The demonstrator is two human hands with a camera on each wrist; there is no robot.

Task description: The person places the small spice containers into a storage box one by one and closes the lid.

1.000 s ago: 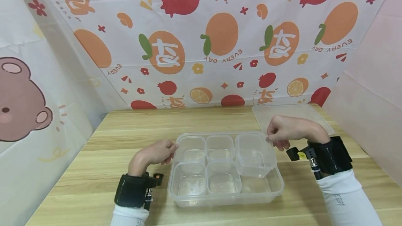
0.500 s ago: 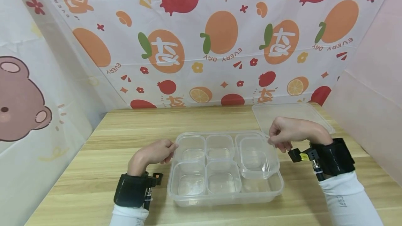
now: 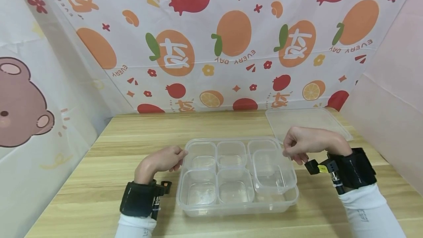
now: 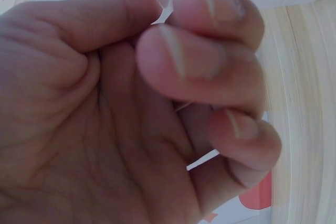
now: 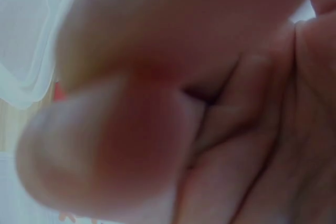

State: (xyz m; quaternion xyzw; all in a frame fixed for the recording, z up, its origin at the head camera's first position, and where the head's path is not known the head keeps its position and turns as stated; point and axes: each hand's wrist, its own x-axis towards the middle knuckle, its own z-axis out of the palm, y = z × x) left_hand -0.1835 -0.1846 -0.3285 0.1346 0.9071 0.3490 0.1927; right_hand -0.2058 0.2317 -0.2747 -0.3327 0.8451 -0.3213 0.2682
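Note:
A large clear plastic box (image 3: 234, 209) stands on the wooden table, with several small clear plastic containers seated in two rows inside. My left hand (image 3: 163, 160) pinches the box's left rim between thumb and fingers; the left wrist view shows its fingers (image 4: 205, 66) curled in close to a translucent edge. At the right side, my right hand (image 3: 305, 142) pinches the rim of one more small container (image 3: 275, 170), raised and tilted over the front right of the box. It partly overlaps the back right container. Blurred fingers hide most of the right wrist view.
Behind my right hand, a flat clear lid (image 3: 304, 118) lies on the table (image 3: 148, 131) at the back right. A fruit-print cloth (image 3: 205, 80) hangs along the table's far edge, and pale cloths hang on both sides.
My right hand has brought the held small container slightly toward me and to the right, over the box's front right corner. The left hand keeps its place on the rim.

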